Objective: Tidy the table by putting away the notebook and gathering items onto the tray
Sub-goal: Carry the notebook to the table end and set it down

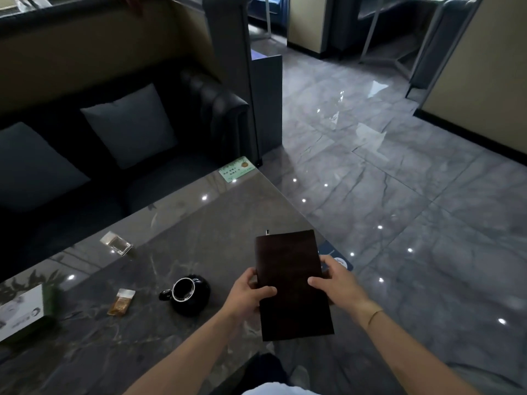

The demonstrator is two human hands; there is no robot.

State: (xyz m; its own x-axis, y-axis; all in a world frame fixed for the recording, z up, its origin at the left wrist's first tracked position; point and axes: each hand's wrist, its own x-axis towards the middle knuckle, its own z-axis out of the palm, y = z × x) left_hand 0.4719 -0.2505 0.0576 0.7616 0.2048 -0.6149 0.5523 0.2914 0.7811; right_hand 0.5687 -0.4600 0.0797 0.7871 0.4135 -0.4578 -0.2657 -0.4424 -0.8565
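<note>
Both hands are up front, closed on the dark brown notebook, which is shut and held flat above the near right corner of the surface. The left hand clamps the left edge, thumb laid across the cover, fingers tucked underneath out of sight. The right hand takes the opposite edge, thumb pressing on top, fingers curled round the side; a thin bracelet sits on that wrist. So each grip is narrow, pinched tight on the cover, nothing else in either hand. Just left of the left hand stands a black teapot, lid off, its mouth open to the camera. Further left lies a small amber sachet, and at the far left edge a white and green box. Beyond those, a clear glass ashtray rests apart from the rest. At the far corner of the surface sits a green card, and behind it the dark sofa with its grey cushion.
</note>
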